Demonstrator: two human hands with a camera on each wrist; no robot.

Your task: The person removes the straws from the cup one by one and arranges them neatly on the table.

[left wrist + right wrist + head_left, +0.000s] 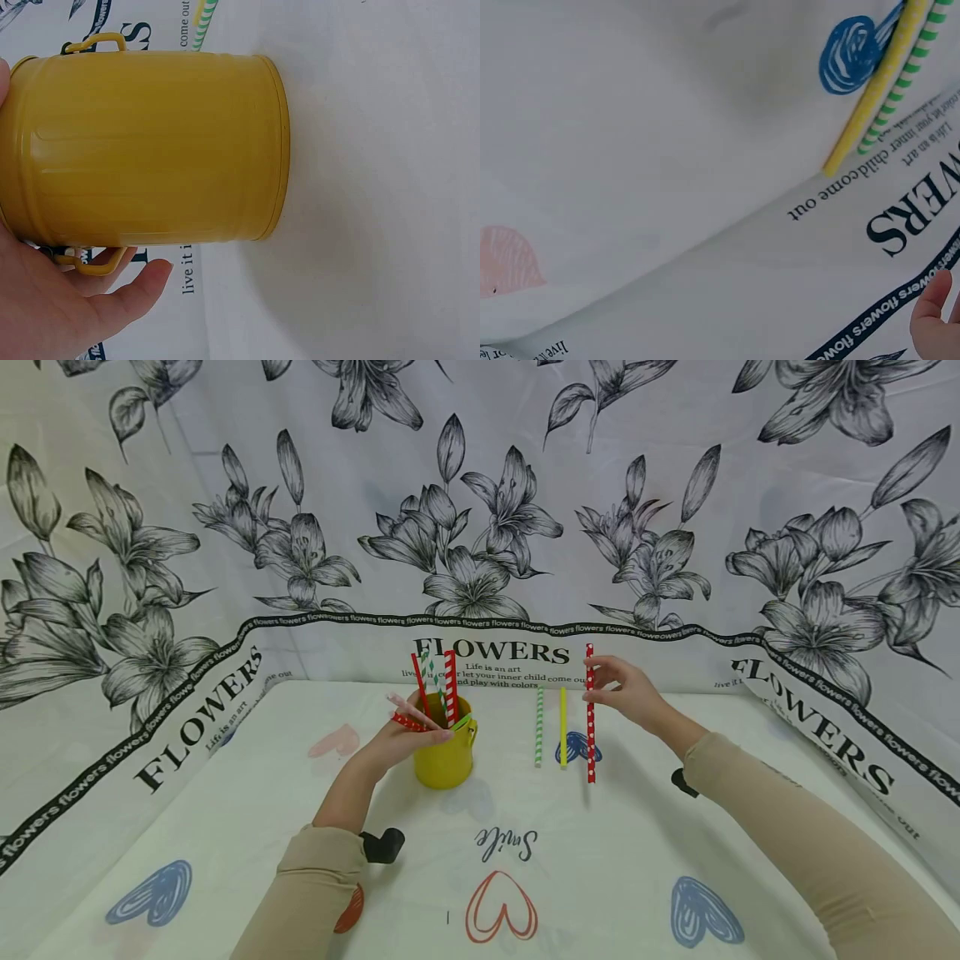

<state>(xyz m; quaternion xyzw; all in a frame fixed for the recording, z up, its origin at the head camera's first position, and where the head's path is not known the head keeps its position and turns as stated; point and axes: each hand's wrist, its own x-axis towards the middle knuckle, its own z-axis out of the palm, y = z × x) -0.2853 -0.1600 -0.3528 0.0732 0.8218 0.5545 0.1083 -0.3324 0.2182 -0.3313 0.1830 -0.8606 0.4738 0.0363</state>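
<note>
My left hand (pixel 401 742) is at the upper left side of a yellow bucket (pixel 157 150), its thumb along the front rim and other fingers beside a small side handle (pixel 101 264). Several patterned paper straws (pixel 450 681) stand in the bucket, in red, green and white stripes; a pink one (pixel 411 712) leans out over this hand. My right hand (pixel 622 689) pinches a red straw with white dots (pixel 591 735) near its upper part, lengthwise to the view. Left of it lie a yellow straw (pixel 563 731) and a green-and-white striped straw (pixel 538 727).
The white tablecloth (pixel 600 877) carries printed hearts and the word "Smile". Behind it hangs a flower-printed curtain (pixel 337 485), with a black-banded border along the table's back and sides.
</note>
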